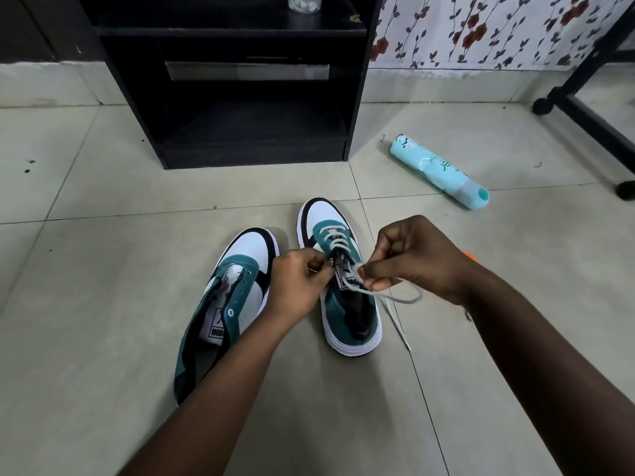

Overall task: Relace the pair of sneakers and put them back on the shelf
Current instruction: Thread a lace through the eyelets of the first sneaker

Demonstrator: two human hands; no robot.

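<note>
1. On the tiled floor (103, 338), just in front of the black shelf unit (240, 97), the pair of sneakers is set side by side, toes toward the shelf.
2. The right-hand sneaker (347, 304) is seen partly laced: several crossings of the white lace (335, 237) are threaded through the lower eyelets, while the upper eyelets appear not yet filled.
3. A loop of that lace is pinched by the curled fingers of the right hand (412, 259), and its loose end is trailed onto the floor beside the shoe.
4. The other side of the lace, near the tongue, is pinched by the left hand (299, 283), its fingers curled closed around it.
5. The left-hand sneaker (226, 304) is left without any lace; its eyelets are bare and its tongue is exposed.
6. The task is judged well under half done: one shoe is to be finished, the second laced entirely, and both returned to the shelf.
7. The lower compartment of the shelf unit is seen holding nothing; on the upper board a clear container (305, 3) is stood, its contents unreadable.
8. Well apart, to the right, a pale blue spray can (436, 170) is laid on its side.
</note>
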